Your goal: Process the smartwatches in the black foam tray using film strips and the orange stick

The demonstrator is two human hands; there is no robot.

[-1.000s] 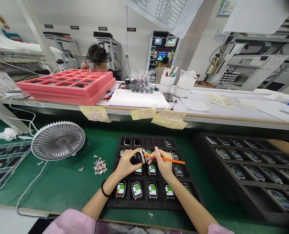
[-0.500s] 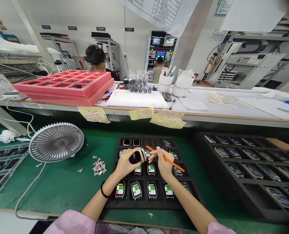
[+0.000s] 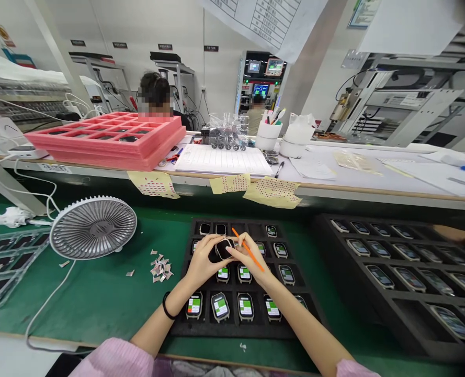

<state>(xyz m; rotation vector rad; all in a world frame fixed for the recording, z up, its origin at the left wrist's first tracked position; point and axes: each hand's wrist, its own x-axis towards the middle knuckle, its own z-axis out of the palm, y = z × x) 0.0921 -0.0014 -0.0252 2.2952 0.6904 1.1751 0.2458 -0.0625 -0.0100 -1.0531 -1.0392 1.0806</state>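
Since every smartwatch (image 3: 220,307) sits in its own cell of the black foam tray (image 3: 232,331), the units stay apart, five in the nearest row. The tray lies on a green bench mat (image 3: 99,298). Above its middle, the left hand (image 3: 202,260) grasps a held watch (image 3: 224,248) clear of the cells, while the right hand (image 3: 251,263) pinches an orange stick (image 3: 249,253) beside it.
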